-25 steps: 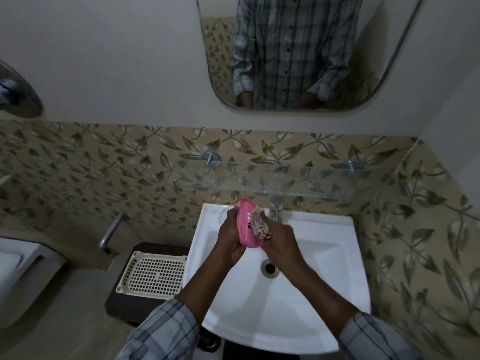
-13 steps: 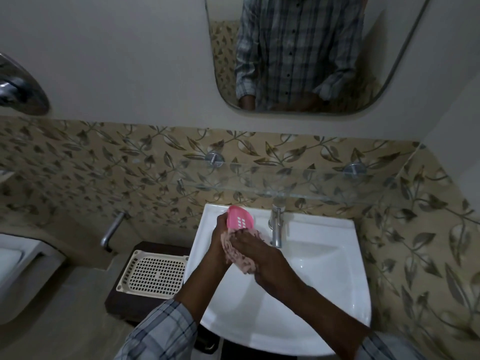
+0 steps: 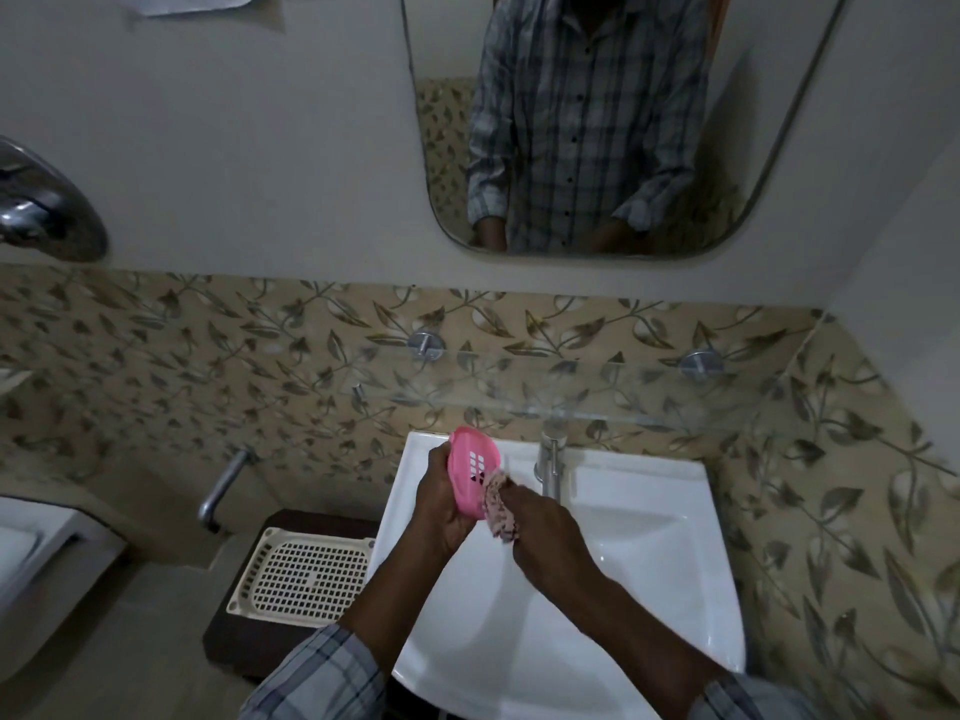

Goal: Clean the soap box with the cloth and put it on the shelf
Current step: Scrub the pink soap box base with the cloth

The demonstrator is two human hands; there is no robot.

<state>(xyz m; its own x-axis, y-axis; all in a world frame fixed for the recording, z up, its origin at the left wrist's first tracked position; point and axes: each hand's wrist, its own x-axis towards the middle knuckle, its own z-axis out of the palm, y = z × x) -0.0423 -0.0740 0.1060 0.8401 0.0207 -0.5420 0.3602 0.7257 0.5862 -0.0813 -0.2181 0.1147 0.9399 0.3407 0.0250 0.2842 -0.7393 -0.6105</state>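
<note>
Soap box (image 3: 471, 475), pink and tilted over the sink (image 3: 649, 537), is gripped in the left hand (image 3: 441, 504) while the right hand (image 3: 540, 532) presses a bunched cloth (image 3: 498, 506) against it: wiping underway, glass shelf (image 3: 597, 397) beyond both hands unreached.

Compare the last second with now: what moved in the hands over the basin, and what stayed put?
The right hand slid the cloth from covering the lower front of the pink soap box to its lower right edge, baring the slotted face. The left hand kept its grip on the box, upright over the sink. Nothing was let go. Tap, glass shelf and white tray stayed as they were.
</note>
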